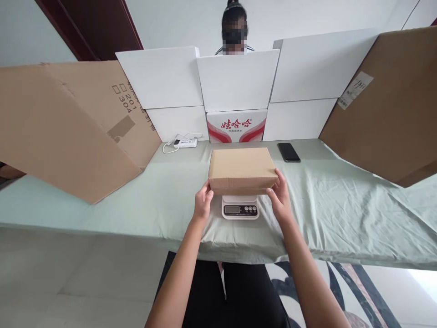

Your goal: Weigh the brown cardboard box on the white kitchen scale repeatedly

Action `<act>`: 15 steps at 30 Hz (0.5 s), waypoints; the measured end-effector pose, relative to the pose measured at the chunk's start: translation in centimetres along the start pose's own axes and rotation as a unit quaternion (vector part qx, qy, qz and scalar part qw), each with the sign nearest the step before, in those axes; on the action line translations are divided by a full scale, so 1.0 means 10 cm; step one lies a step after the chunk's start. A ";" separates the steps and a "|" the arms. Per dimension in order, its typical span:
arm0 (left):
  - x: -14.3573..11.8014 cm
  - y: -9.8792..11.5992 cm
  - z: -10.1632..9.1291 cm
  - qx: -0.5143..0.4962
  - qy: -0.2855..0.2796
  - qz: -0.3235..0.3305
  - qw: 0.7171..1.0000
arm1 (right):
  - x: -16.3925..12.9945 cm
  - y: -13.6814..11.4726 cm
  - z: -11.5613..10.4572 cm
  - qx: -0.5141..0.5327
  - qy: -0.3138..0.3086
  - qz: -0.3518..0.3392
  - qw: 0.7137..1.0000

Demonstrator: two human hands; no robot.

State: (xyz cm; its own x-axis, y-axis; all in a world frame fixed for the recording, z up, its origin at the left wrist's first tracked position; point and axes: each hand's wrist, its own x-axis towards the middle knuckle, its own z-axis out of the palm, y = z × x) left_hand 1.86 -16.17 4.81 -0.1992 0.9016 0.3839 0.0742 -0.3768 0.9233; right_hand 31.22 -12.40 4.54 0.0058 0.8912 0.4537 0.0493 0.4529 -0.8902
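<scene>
Head view: both hands' fingers grip the cardboard box (241, 171), hiding most of the scale (240, 209).

"娃哈哈" on red-white carton (236, 126); "201", "304" on cardboard sheet (68, 127)

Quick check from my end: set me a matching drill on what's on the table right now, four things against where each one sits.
Things:
1. cardboard box
2. kitchen scale
3. phone
4. power strip

Places:
A. far left of the table, white cable beside it
B. lying flat, right of the box, toward the back
C. on the scale, left hand and right hand at its near corners
D. under the box, display facing the person

Pairs: 1-C, 2-D, 3-B, 4-A
</scene>
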 end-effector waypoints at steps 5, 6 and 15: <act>0.56 -0.01 0.01 0.007 0.053 0.017 0.998 | 0.58 -0.11 0.14 0.016 -0.039 -0.071 0.997; 0.71 -0.06 0.03 0.017 0.058 0.006 0.998 | 0.72 -0.07 0.19 0.024 -0.044 -0.079 0.996; 1.28 -0.64 0.26 -0.055 0.078 -0.042 0.995 | 1.16 0.63 0.35 0.057 -0.033 -0.039 0.997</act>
State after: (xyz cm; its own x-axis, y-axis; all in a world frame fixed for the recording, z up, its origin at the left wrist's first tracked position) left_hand 1.40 -1.66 3.82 -0.3494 0.8907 0.2908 -0.0544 -0.3291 0.9427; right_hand 28.07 0.84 4.06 -0.0593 0.8512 0.5215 -0.0667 0.5178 -0.8529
